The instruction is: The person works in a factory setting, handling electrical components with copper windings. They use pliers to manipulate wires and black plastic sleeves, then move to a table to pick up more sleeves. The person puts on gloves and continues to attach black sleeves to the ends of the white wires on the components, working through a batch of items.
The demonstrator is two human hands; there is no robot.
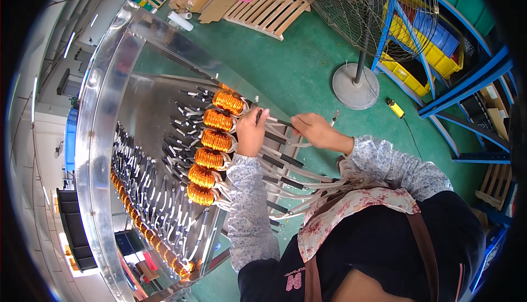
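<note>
Between my hands runs a white cable with a black sleeve [283,122]. My left hand [251,133] is closed on it near the coils, thumb up. Farther right, my right hand [318,130] pinches the same cable near the sleeve's other end. Just left of my left hand stands a row of ring-shaped copper-wound coils [216,140] on a metal table. White leads with black sleeves [285,161] spread from the coils to the right, toward my apron [351,206]. Shorter leads with dark ends [181,132] stick out on the coils' left.
A shiny metal frame [99,99] edges the table on the left. A long row of more coils [132,211] with many leads lies there. Beyond are a standing fan [355,85], a wooden pallet [266,14], blue shelving [466,93] with bins, and a yellow tool [395,107] on the green floor.
</note>
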